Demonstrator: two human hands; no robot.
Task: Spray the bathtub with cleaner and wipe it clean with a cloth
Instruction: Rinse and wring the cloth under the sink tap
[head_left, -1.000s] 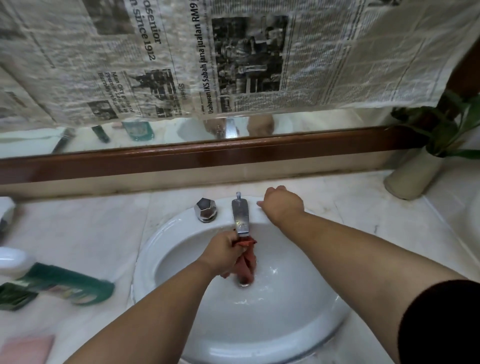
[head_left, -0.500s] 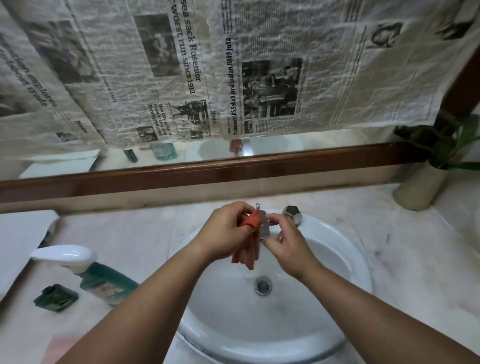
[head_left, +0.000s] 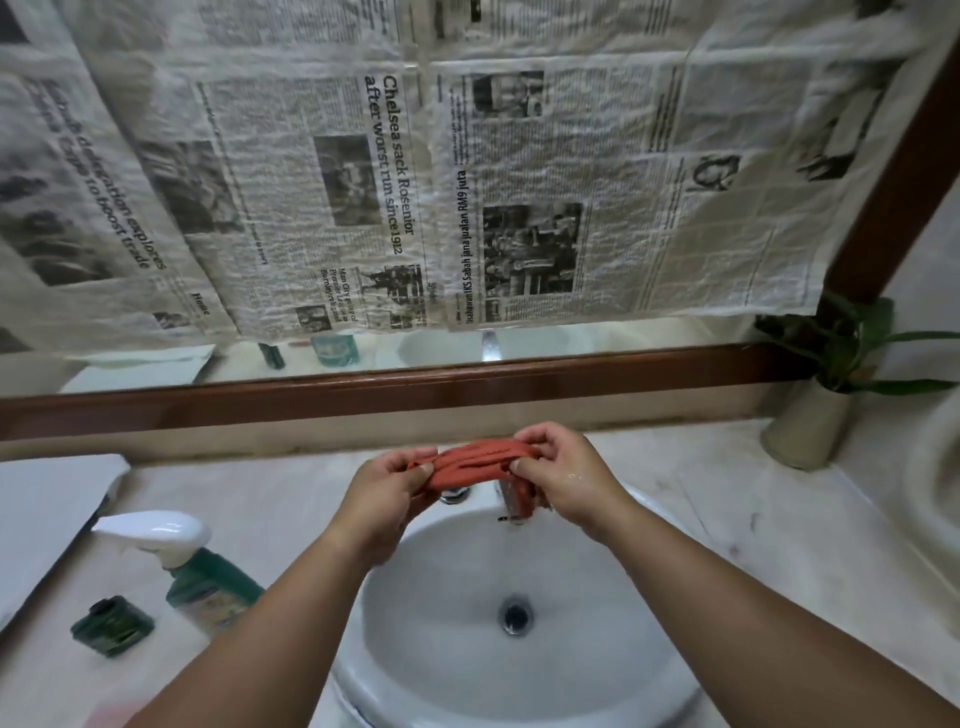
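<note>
Both forearms reach in from the bottom edge and converge over the back of the white sink (head_left: 426, 623), wrists held level and well above the basin. The left hand (head_left: 387, 486) and right hand (head_left: 563, 475) hold a red cloth (head_left: 478, 462) between them, bunched into a short horizontal roll just in front of the tap (head_left: 511, 501).

The left fingers (head_left: 415, 470) are curled, pinching the cloth's left end against the thumb. The right fingers (head_left: 524, 467) are curled over the top of the right end, pressed close together. A fold of cloth hangs below that hand beside the tap. The back of the right hand glints wet.

The drain (head_left: 515, 616) lies below, in the middle of the basin. On the table (head_left: 270, 499) left of the sink sits a green spray bottle (head_left: 208, 577) with a white trigger head pointing left, and a small dark green box (head_left: 111, 626) lies just beside it. A potted plant (head_left: 810, 421) stands at the table's far right. Newspaper (head_left: 519, 182) covers most of the mirror (head_left: 623, 335) behind, with a bare strip along the bottom.
</note>
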